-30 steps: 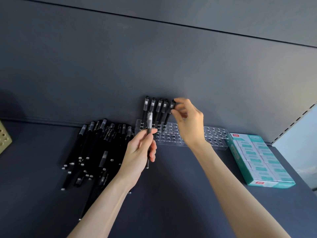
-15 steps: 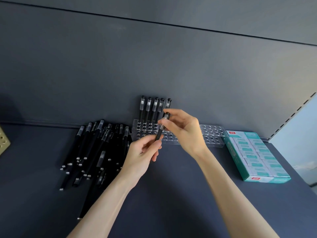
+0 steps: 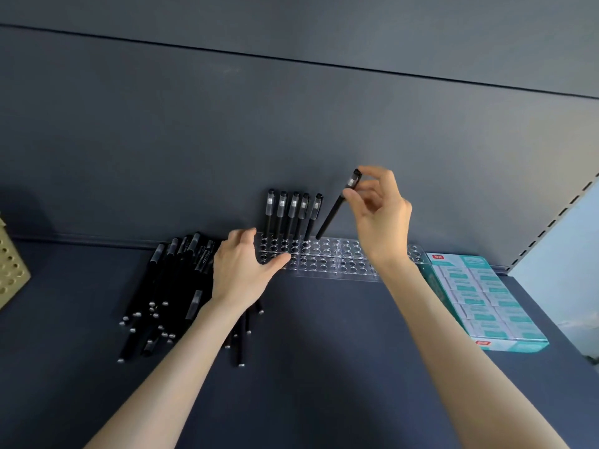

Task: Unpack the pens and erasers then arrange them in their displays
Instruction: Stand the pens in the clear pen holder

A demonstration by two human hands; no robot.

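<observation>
Dim, soft light is falling over a dark shelf (image 3: 324,367), and the wide lens is bending the edges.

The brightest patch is glowing at the right edge, on a pale wall (image 3: 564,254). Soft shadows are pooling under both forearms and in the left corner of the back panel (image 3: 291,124). The right hand (image 3: 382,215) and the pen (image 3: 337,209) it pinches are smearing slightly with motion blur, while the left hand (image 3: 241,270) is showing sharp. The clear rack (image 3: 340,264) is catching small glints. The pile (image 3: 175,286) is merging into flat black. The panel seam is curving towards the corners.
</observation>
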